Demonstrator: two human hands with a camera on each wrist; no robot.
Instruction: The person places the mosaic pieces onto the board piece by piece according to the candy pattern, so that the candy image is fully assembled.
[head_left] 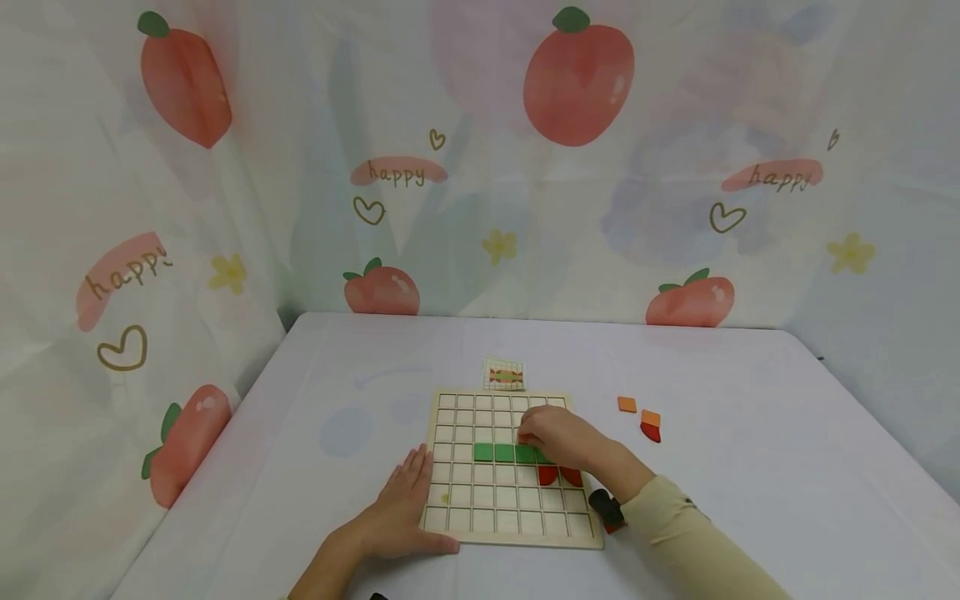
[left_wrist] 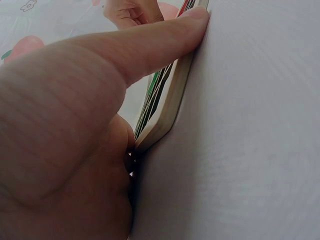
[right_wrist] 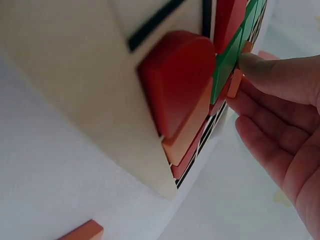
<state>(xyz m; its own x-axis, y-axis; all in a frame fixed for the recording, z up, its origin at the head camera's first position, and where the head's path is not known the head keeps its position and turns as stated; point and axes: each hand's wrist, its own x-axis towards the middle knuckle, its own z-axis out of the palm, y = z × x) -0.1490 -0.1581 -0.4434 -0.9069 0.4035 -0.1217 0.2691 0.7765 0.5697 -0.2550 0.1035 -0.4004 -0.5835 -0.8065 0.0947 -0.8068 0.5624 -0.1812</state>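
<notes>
A wooden grid board (head_left: 483, 497) lies on the white table. Along its left side rests my left hand (head_left: 397, 508), fingers straight; in the left wrist view the thumb (left_wrist: 165, 42) lies along the board's near edge. My right hand (head_left: 562, 437) is over the right half of the board, pinching a small orange tile (right_wrist: 235, 84) between thumb and fingertips. A row of green square tiles (head_left: 505, 453) fills middle cells, partly hidden by that hand. Below the row sit two red rounded tiles (head_left: 547, 475). Another orange tile (right_wrist: 190, 125) is set on the board's right side.
A small pattern card (head_left: 505, 375) lies at the board's far edge. To the right are loose orange tiles (head_left: 627, 404) and a red rounded piece (head_left: 651, 432). Another piece (head_left: 613, 527) lies by the board's near right corner, partly behind the black wrist camera (head_left: 606, 507).
</notes>
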